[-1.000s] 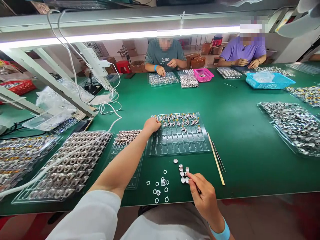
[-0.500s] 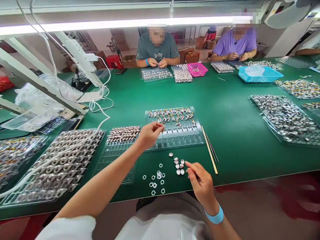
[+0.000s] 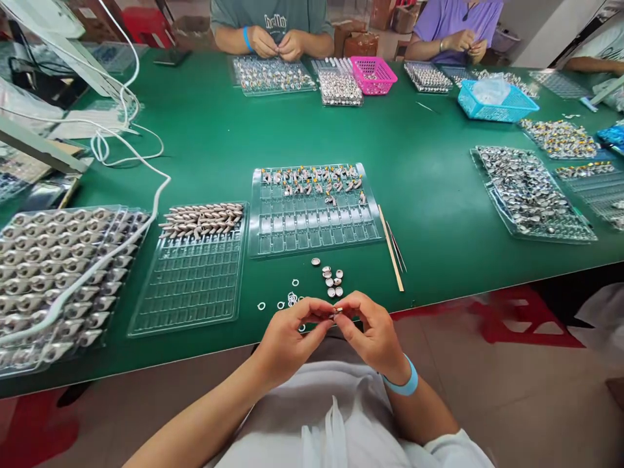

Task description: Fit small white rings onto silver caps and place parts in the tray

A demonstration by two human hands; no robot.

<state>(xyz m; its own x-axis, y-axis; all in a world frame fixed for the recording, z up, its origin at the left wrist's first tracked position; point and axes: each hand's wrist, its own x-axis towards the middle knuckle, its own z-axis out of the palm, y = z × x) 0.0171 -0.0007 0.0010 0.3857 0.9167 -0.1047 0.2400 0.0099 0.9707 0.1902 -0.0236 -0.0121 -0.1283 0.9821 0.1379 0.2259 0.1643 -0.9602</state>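
My left hand [image 3: 295, 335] and my right hand [image 3: 373, 328] meet at the table's front edge, fingertips pinched together on a small pale part [image 3: 338, 311]. Fingers cover most of the part, so its exact kind cannot be made out. Just beyond my fingertips lies a small group of round silver-rimmed caps [image 3: 330, 283]. Several white rings [image 3: 292, 298] are scattered behind my left hand, some partly hidden by it. Farther back, a clear tray [image 3: 319, 224] holds rows of small grey curved parts with orange bits [image 3: 319, 174]; its front slots are vacant.
At left stand a tray of grey curved shells [image 3: 205, 218] and larger stacked trays [image 3: 63, 260], crossed by a white cable [image 3: 146, 237]. Tweezers [image 3: 396, 247] and a wooden stick [image 3: 391, 250] lie right. Beyond are a tray of metal parts [image 3: 524, 192], blue basket [image 3: 494, 110], pink basket [image 3: 373, 77] and co-workers' hands [image 3: 277, 45].
My left hand has come back from the clear tray toward me and met my right hand, which moved slightly inward. Both now pinch the small part. The view has tilted down.
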